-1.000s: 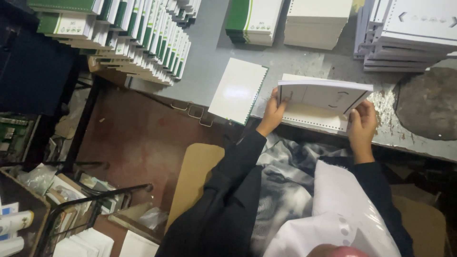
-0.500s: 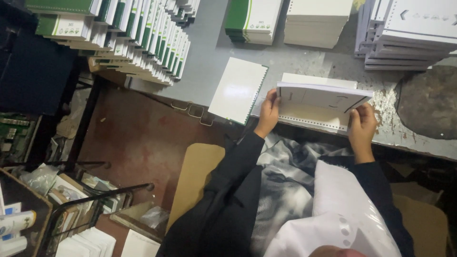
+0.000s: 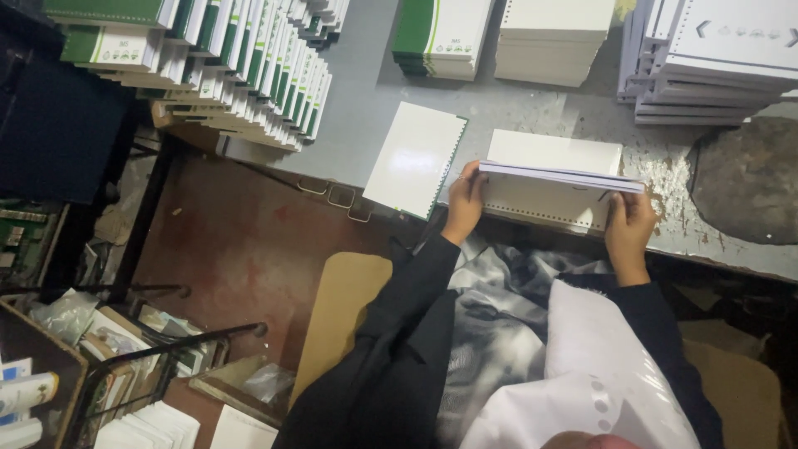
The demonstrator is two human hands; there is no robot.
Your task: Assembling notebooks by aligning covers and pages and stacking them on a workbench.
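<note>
While both arms reach forward from dark sleeves, the person holds a thin stack of white punched sheets (image 3: 561, 175) level above the edge of the grey table (image 3: 366, 91). The left hand (image 3: 464, 204) grips the stack's left end, fingers curled up over its edge with the thumb beneath. The right hand (image 3: 629, 229) clamps the right end, fingers wrapped up to the corner, wrist bent toward the body. The two hands are well apart, one at each end of the stack. Just below the held sheets, a pile of punched white pages (image 3: 544, 204) rests on the table, its row of holes showing along the near edge. To the left of the left hand a white cover sheet (image 3: 414, 158) lies at a slant, overhanging the table's edge. Green-and-white notebooks (image 3: 249, 66) stand in rows at the far left.
</note>
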